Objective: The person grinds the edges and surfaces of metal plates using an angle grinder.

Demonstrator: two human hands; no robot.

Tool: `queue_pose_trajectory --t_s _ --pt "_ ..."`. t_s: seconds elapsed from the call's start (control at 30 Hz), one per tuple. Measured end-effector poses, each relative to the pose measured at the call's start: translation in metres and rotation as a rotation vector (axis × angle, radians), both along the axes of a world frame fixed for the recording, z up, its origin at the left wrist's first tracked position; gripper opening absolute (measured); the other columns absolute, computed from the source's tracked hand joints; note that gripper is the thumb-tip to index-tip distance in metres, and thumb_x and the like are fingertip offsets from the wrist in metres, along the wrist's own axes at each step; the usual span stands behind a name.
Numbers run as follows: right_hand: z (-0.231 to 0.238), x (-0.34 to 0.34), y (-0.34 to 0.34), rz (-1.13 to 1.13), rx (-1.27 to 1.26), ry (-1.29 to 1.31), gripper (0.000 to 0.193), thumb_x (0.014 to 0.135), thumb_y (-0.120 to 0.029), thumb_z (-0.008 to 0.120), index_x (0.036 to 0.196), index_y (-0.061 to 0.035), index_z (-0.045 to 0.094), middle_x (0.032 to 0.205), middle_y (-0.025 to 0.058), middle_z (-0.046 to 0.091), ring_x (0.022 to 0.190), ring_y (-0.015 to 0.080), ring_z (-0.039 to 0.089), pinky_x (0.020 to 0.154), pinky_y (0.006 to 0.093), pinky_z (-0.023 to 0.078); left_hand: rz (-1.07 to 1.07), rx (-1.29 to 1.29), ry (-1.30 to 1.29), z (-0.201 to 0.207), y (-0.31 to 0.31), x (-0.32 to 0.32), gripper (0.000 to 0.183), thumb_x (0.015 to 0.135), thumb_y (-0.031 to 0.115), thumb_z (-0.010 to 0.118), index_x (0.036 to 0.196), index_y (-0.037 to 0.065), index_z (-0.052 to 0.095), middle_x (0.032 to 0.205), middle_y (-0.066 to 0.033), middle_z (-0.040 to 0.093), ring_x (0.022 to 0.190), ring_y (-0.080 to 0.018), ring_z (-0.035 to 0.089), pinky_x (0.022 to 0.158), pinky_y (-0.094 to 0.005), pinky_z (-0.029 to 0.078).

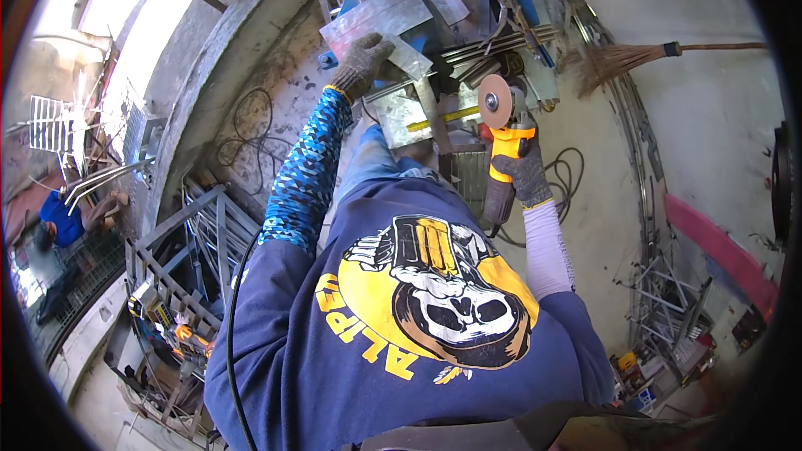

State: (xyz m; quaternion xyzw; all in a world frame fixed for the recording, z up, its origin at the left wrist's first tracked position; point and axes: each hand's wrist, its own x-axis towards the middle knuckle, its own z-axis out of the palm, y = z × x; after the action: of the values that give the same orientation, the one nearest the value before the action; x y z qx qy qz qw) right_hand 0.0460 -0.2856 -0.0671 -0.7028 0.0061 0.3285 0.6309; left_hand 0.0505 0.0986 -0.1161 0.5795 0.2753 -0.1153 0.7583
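My right hand [526,174], in a dark knit glove, is wrapped round the body of a yellow and black angle grinder [506,147]. The grinder is held up to the right of the metal pieces, its reddish-brown disc [494,114] facing up and apart from them. My left hand [362,63], in a grey glove with a yellow cuff, has its fingers curled at the near edge of a shiny metal sheet [380,15]. Beside that hand, a narrower metal strip [409,57] slants away to the right. A yellow measuring strip [443,119] lies on a plate below.
Metal rods and tools [522,29] crowd the far middle. A straw broom [622,63] lies at the right. Black cable loops [251,138] rest on the floor at the left, near a metal frame [192,242]. Another person [63,217] is at the far left.
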Motion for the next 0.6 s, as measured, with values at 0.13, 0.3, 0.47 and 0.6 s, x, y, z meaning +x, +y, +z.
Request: queue_pose_trajectory --t_s 0.13,0.3,0.47,0.6 --pt "0.006 -0.004 0.008 -0.053 0.044 -0.055 0.074 0.061 -0.007 0.086 0.127 -0.0055 0.053 0.118 0.008 0.062 0.103 0.0205 0.063 0.091 0.0369 0.055 -0.012 -0.086 0.018 0.009 0.004 0.003 0.026 0.099 0.017 0.059 0.114 -0.004 0.057 0.1 -0.0144 0.067 0.081 -0.0261 0.072 0.075 -0.0399 0.063" --pt "0.013 -0.007 0.012 -0.077 0.058 -0.04 0.076 0.059 -0.008 0.087 0.127 -0.0058 0.053 0.118 0.0081 0.062 0.103 0.02 0.062 0.09 0.0369 0.055 -0.03 -0.165 0.01 0.005 -0.003 0.004 0.025 0.099 0.017 0.058 0.114 -0.004 0.058 0.095 -0.0156 0.069 0.076 -0.0272 0.073 0.072 -0.04 0.063" --pt "0.011 -0.012 0.014 -0.056 -0.006 -0.096 0.075 0.06 -0.009 0.086 0.126 -0.0058 0.052 0.117 0.0077 0.062 0.103 0.0207 0.062 0.091 0.0374 0.054 -0.04 -0.062 0.002 -0.01 -0.003 0.003 0.026 0.097 0.02 0.059 0.107 -0.004 0.061 0.091 -0.0133 0.069 0.076 -0.0216 0.069 0.072 -0.0348 0.059" --pt "0.016 -0.01 0.024 -0.021 -0.027 -0.11 0.072 0.061 -0.009 0.086 0.125 -0.0057 0.052 0.116 0.0078 0.062 0.103 0.0214 0.062 0.092 0.0374 0.053 -0.184 0.27 -0.034 -0.017 0.0 0.001 0.028 0.099 0.02 0.059 0.109 -0.006 0.058 0.098 -0.0162 0.068 0.081 -0.0257 0.073 0.074 -0.0359 0.062"
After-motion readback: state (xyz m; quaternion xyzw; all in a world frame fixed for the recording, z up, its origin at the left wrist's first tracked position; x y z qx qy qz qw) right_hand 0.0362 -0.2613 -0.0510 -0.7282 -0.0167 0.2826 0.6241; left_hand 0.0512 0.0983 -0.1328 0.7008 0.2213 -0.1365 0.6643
